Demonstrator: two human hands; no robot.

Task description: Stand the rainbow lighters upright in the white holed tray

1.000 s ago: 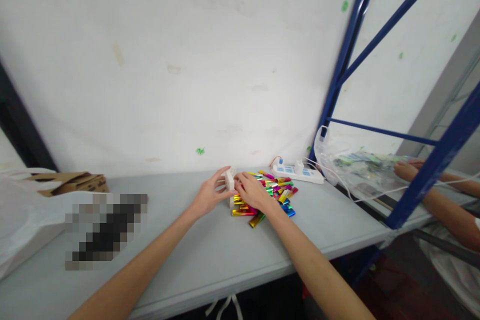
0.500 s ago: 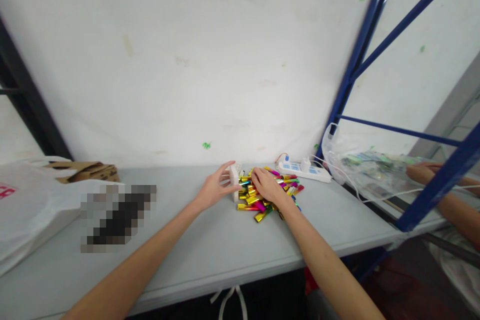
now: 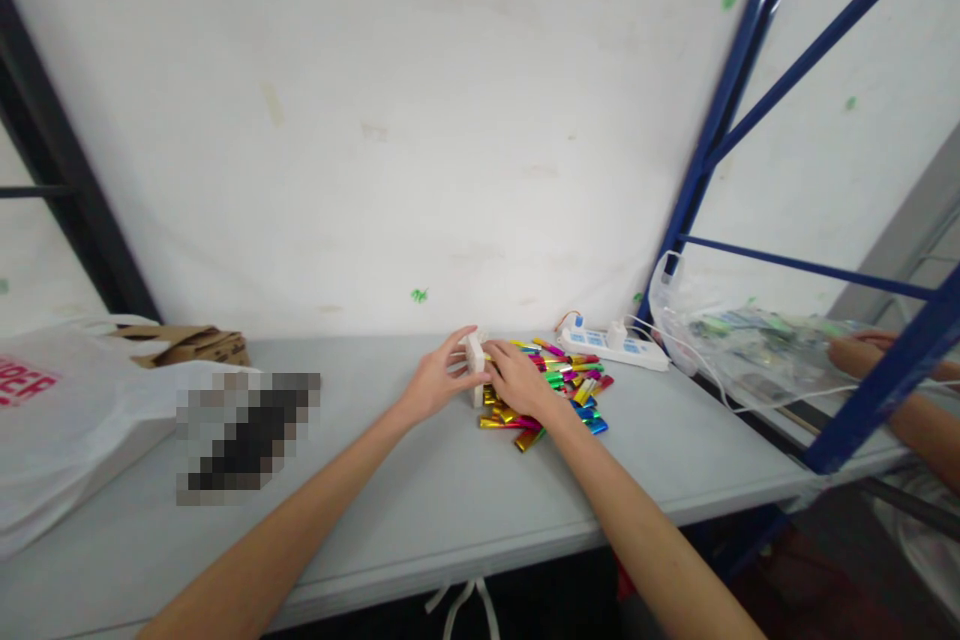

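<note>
With my left hand (image 3: 444, 378) I grasp a white, rectangular, slab-like block (image 3: 478, 396), thumb on its near side, fingers curled about the far side. I hold it upright at the left edge of a pile of shiny, multicoloured metallic strips (image 3: 579, 386) on the grey tabletop (image 3: 435, 490). My right hand (image 3: 519, 382) lies over the pile, bent fingertips close to the block's right face; whether they pinch a strip, I cannot tell.

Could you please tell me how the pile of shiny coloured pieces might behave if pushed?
The shiny coloured pieces would probably slide easily, since their surfaces look smooth and glossy. They would likely scatter rather than move together, as they lie loosely crisscrossed.
</note>
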